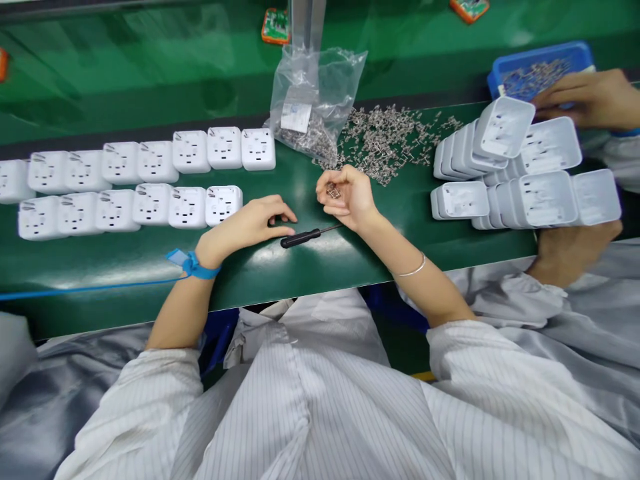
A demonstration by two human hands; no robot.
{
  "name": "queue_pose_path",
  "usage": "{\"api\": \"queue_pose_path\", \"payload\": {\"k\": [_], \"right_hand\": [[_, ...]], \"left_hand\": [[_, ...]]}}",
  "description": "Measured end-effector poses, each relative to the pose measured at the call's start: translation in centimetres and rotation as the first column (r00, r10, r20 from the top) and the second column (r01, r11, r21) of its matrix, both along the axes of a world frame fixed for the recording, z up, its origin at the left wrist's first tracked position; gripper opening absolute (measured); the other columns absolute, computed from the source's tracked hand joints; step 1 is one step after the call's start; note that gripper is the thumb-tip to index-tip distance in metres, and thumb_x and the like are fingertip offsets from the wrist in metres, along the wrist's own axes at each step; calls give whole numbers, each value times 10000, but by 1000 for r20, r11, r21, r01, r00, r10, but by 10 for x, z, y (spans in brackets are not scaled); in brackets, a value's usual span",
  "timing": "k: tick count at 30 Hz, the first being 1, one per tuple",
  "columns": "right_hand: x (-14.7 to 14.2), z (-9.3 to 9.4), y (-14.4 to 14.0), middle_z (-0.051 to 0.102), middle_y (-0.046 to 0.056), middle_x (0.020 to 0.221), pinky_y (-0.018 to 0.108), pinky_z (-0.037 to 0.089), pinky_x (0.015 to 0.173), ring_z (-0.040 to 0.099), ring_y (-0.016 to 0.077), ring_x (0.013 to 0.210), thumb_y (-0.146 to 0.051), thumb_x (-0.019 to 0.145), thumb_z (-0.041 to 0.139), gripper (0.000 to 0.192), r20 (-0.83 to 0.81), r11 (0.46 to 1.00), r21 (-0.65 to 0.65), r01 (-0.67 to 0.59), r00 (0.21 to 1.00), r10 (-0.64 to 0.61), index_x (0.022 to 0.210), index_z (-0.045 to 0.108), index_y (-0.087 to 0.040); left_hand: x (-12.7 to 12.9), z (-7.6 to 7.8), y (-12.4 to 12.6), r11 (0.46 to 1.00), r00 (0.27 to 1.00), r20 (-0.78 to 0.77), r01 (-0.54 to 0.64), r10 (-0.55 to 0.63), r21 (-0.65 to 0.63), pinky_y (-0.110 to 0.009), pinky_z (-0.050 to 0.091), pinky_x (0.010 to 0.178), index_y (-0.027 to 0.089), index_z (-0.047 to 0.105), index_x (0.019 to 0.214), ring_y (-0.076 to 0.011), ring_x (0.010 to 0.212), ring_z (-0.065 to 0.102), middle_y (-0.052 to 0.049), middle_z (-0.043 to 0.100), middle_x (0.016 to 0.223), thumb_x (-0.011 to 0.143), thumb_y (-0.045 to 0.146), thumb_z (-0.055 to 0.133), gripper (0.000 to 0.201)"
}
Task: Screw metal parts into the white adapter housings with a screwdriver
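My right hand (353, 195) is turned palm up, its fingers curled around a few small metal clips (333, 191). Just beyond it, a loose pile of the same kind of metal clips (387, 139) spreads over the green table. My left hand (253, 222) rests on the tabletop with thumb and fingers apart and nothing between them. A screwdriver (301, 238) with a black handle lies between my hands; its shaft points toward my right wrist. Left of my left hand stand two rows of white socket housings (187, 207) with slots and pins showing.
A clear plastic bag (320, 100) of metal parts lies at the back. On the right are stacked white shells (545, 200) and a blue tray (543, 67) of metal parts, with a co-worker's hand (593, 99) at it. A blue wrist cord (100, 289) runs left from my left wrist.
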State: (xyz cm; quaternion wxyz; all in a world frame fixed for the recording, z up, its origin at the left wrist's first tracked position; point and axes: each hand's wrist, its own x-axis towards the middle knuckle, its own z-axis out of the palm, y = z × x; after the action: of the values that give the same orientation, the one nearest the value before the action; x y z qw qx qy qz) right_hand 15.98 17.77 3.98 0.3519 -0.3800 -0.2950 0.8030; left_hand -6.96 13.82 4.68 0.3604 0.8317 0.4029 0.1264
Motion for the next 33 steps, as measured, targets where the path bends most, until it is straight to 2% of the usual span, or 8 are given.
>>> {"api": "queue_pose_path", "payload": {"k": [6, 12, 15, 20, 22, 26, 30, 33], "right_hand": [[-8, -1, -2, 551, 6, 487, 127, 150, 320, 234, 28, 359, -317, 1008, 409, 424, 95, 998, -36, 46, 995, -42, 673, 582, -121], [-12, -5, -5, 587, 16, 520, 121, 260, 378, 351, 34, 412, -251, 1011, 472, 380, 36, 999, -52, 11, 999, -10, 698, 622, -98], [-14, -6, -7, 595, 27, 534, 128, 309, 407, 399, 45, 444, -238, 1009, 477, 382, 28, 997, -73, 20, 999, -18, 695, 637, -91], [-19, -9, -12, 623, 27, 581, 208, 532, 588, 536, 90, 534, -236, 1010, 459, 357, -74, 979, -202, -15, 997, 0, 711, 616, -121], [-18, -8, -12, 554, -23, 534, 238, 564, 653, 517, 84, 527, -214, 1017, 430, 360, -190, 962, -272, 11, 980, -64, 684, 553, -155], [-13, -7, -6, 462, -49, 494, 201, 524, 591, 445, 78, 496, -178, 1022, 362, 374, -291, 928, -358, 108, 931, -220, 670, 488, -177], [-11, -11, 2, 522, -27, 567, 200, 521, 582, 500, 94, 565, -161, 1012, 380, 324, -318, 915, -360, 181, 898, -303, 717, 514, -173], [-13, -16, 3, 531, -33, 606, 199, 523, 594, 509, 92, 587, -178, 1024, 385, 300, -330, 905, -351, 243, 872, -362, 761, 529, -178]], "left_hand": [[-1, -3, 3, 997, 996, -55, 78, -77, 12, -297, 473, 827, 176, 705, 941, -185, 886, 623, -58, 640, 967, 998, 359, 514, 271], [-8, 0, -1, 988, 985, -169, -15, 41, 152, -336, 460, 802, 183, 653, 937, -209, 879, 585, -57, 586, 966, 992, 338, 525, 208], [-6, 1, -4, 975, 995, -74, -53, 71, 216, -318, 461, 801, 194, 645, 927, -189, 887, 588, -42, 597, 949, 1003, 291, 519, 176], [31, -1, -1, 807, 902, 361, -391, 238, 443, -311, 472, 820, 213, 687, 891, -166, 877, 595, -16, 643, 882, 950, 311, 652, 119], [51, -2, 2, 800, 920, 334, -353, 204, 485, -336, 471, 867, 230, 724, 943, -176, 924, 607, -26, 670, 934, 960, 325, 641, 127], [79, 2, 11, 809, 955, 244, -278, 171, 518, -376, 460, 923, 244, 744, 1100, -204, 1033, 602, -59, 675, 1058, 1013, 353, 538, 248], [101, 22, 30, 804, 950, 241, -298, 198, 515, -398, 451, 969, 239, 732, 1130, -215, 1052, 587, -62, 655, 1056, 1016, 352, 529, 259], [124, 39, 51, 838, 977, 157, -207, 147, 506, -405, 439, 1007, 241, 721, 1140, -225, 1088, 577, -65, 646, 1098, 994, 317, 571, 223]]}}
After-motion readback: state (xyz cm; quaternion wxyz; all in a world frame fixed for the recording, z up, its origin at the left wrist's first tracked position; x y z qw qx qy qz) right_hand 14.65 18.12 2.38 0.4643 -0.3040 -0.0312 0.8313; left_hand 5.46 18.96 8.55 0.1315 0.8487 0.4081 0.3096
